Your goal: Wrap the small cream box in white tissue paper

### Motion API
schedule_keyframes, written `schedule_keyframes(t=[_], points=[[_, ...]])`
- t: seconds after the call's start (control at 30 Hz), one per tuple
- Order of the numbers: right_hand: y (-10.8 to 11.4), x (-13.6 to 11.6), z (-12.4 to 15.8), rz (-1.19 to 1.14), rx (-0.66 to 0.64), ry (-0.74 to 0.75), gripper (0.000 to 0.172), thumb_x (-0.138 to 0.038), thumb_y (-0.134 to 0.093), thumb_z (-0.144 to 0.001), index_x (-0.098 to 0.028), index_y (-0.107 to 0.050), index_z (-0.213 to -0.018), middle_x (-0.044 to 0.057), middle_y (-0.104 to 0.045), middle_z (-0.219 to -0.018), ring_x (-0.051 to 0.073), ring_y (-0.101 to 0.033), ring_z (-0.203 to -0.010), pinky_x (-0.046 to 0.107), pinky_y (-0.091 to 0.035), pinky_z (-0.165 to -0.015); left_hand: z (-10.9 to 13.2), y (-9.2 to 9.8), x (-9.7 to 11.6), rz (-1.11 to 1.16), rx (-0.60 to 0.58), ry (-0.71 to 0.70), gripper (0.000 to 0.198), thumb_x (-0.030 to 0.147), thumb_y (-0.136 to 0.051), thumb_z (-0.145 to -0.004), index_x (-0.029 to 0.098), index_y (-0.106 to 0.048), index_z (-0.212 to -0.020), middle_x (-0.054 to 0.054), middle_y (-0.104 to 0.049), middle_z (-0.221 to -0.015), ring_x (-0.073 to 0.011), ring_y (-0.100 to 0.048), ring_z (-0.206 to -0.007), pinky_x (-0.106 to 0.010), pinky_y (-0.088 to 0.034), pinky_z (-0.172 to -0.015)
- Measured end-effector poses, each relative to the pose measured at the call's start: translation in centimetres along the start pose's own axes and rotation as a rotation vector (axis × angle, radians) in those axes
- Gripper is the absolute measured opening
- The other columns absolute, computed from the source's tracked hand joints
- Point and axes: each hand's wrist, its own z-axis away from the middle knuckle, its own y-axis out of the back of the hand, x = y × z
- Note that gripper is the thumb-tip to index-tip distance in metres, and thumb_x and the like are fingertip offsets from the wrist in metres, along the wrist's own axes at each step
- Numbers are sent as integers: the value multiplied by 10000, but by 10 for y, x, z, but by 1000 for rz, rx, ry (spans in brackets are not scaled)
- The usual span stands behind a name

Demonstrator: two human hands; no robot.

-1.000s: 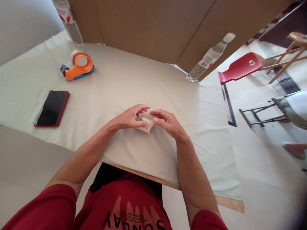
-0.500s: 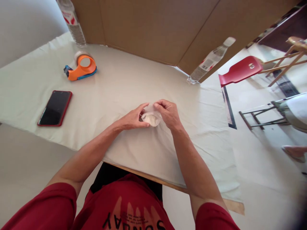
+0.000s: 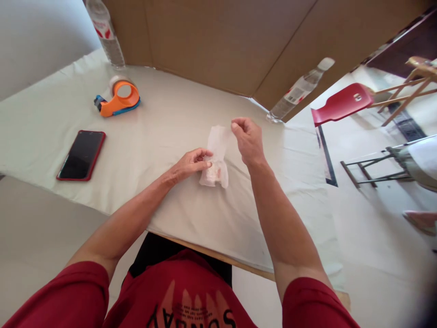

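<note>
Small translucent plastic bag [image 3: 214,172] lies on the tablecloth [image 3: 167,132], in front of us near the table's front edge. Red print shows on its lower part; there's something pale inside, but we can't make out what. Its thin upper part stretches away from us as a loose flap.

Left hand [image 3: 191,165]: narrow grip at the bag's left side, thumb on the film, fingers curled just beyond. Right hand [image 3: 249,141]: thumb and fingertips drawn together just beside the flap's upper right corner. We can't tell if any film is pinched between them.

Risks as we read them:
- Left looks like the only sure hold, and it's on one side. A hard pull from the right could swing the bag round or drag it off.
- Film looks thin and creased. Sharp tension at that corner might tear it.
- If the bag's mouth is unsealed (we can't see), tipping it could spill the contents.
- Cloth is wrinkled; pressing and sliding on it could ruck it up.

Phone [image 3: 81,156] and tape dispenser [image 3: 120,105] sit well apart to the left, low risk. Label-wrapped bottle [image 3: 297,93] is beyond the right hand, by the cardboard panel [image 3: 211,45]; a wide outward swing could clip it.
</note>
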Motion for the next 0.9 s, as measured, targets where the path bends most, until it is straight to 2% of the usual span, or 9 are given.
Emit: schedule_keyframes(t=[0.1, 0.23, 0.27, 0.33, 0.4, 0.53, 0.63, 0.73, 0.9], points=[[3, -1, 26, 97, 77, 63, 307, -505, -590, -890, -225, -645, -1005, 47, -662, -973, 190, -608, -911, 352, -498, -832, -2, -1, -1, 25, 9, 22, 483, 407, -685, -759, 159, -619, -1168, -70, -682, -1012, -198, -637, -934, -347, -489, -887], [-3, 0, 64, 257, -72, 32, 442, -526, -696, -789, -223, -647, -1107, 105, -672, -1141, 247, -631, -966, 419, -515, -869, -4, -3, -2, 68, 44, -30, 484, 375, -682, -738, 162, -612, -1167, -80, -668, -1097, -189, -626, -972, -324, -487, -890], [-6, 2, 70, 289, -87, 20, 426, -502, -704, -776, -217, -654, -1089, 113, -674, -1144, 254, -636, -963, 429, -513, -879, -4, -4, -3, 63, 57, -39, 490, 379, -684, -733, 162, -607, -1165, -84, -659, -1113, -188, -622, -980, -319, -487, -888], [-10, 7, 75, 308, -43, -9, 275, -433, -651, -806, -211, -666, -967, 105, -690, -1073, 249, -641, -938, 425, -508, -886, -5, -4, -3, 10, 95, -32, 497, 403, -691, -727, 158, -594, -1148, -89, -645, -1103, -185, -619, -958, -320, -490, -865], [-12, 11, 76, 252, 36, -66, 170, -375, -576, -841, -218, -639, -824, 67, -693, -907, 223, -635, -857, 391, -510, -844, -4, -6, -2, -118, 171, -32, 486, 436, -709, -711, 160, -588, -1092, -90, -628, -1085, -191, -608, -949, -325, -491, -844], [-10, 12, 76, 7, 30, -178, 196, -377, -554, -856, -220, -608, -751, 6, -655, -727, 168, -595, -708, 322, -501, -734, -2, -9, -1, -439, 335, -118, 450, 433, -784, -626, 187, -574, -939, -84, -597, -1114, -214, -570, -1019, -330, -483, -863], [-9, 12, 79, -159, 35, -222, 220, -396, -570, -854, -210, -622, -748, 11, -679, -756, 150, -602, -706, 301, -497, -722, -2, -8, -3, -500, 384, -51, 269, 362, -710, -686, 196, -570, -844, -30, -611, -928, -164, -562, -820, -307, -478, -766], [-7, 20, 77, -264, 144, -304, 220, -391, -604, -812, -201, -620, -702, 9, -663, -710, 137, -586, -658, 287, -489, -675, -5, 0, -6, -398, 467, -7, 97, 271, -600, -728, 194, -544, -711, 15, -569, -697, -133, -521, -674, -278, -448, -672], [3, 47, 70, -231, 254, -413, 204, -355, -614, -749, -202, -561, -625, -25, -586, -594, 116, -508, -547, 263, -442, -558, -15, 13, -9, 31, 600, 147, 76, 199, -610, -665, 178, -551, -709, 17, -602, -645, -113, -544, -579, -223, -414, -535]])
